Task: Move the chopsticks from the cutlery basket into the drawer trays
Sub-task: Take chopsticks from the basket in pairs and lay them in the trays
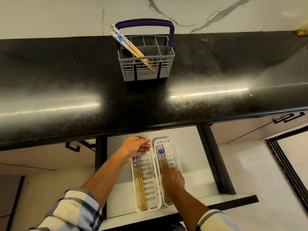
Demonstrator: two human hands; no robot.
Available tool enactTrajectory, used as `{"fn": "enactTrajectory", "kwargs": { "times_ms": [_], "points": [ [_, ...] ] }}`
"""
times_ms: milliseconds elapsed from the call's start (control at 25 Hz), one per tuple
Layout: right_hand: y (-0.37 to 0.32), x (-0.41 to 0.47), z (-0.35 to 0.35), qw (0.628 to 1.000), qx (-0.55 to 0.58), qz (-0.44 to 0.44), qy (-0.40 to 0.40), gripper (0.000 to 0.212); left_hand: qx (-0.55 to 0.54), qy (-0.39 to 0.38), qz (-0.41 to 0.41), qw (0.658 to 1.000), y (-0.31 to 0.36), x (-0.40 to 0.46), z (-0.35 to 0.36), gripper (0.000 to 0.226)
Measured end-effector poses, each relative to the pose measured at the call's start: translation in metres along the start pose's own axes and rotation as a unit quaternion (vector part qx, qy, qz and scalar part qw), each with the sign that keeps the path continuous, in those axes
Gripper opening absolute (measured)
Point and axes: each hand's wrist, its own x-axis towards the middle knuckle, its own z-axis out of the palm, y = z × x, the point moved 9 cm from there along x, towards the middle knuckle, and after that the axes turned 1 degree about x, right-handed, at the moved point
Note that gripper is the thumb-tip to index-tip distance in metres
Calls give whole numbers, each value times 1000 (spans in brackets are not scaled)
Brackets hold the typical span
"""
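Head camera, looking down over a black speckled stone countertop (66, 84) and an open white drawer (196, 164) below its front edge. Two long white slotted plastic trays lie side by side in the drawer. The left hand (135, 147) hovers over the far end of the left tray (150, 184), palm turned inward, fingers loosely curled and apart with nothing between them. Just under and nearer than that hand, a bundle of bamboo chopsticks with blue-and-white patterned tops (140, 184) lies lengthwise along the tray's left side.

The right hand (174, 179) presses down into the middle of the right tray (173, 157), fingers drawn together on the wooden shafts of a second bundle of blue-topped chopsticks (160, 155); whether it pinches them or only touches them cannot be told. Their patterned tops stretch away from the fingertips toward the tray's far end, and their tips run back under the hand.

Well beyond both hands, on the countertop, stands a grey plastic grid cutlery basket (146, 70) with a dark purple arched handle (145, 21). Several more patterned chopsticks (126, 44) lean in it, tops tilted up and to the left past the rim. Both forearms wear rolled plaid sleeves (75, 212) of cream and blue.
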Motion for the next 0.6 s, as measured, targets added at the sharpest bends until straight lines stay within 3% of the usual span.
{"fn": "enactTrajectory", "kwargs": {
  "times_ms": [600],
  "points": [
    [-5,-7,3,996,-79,-32,0,27,-23,29,5,999,-7,-6,-5,24]
  ]
}}
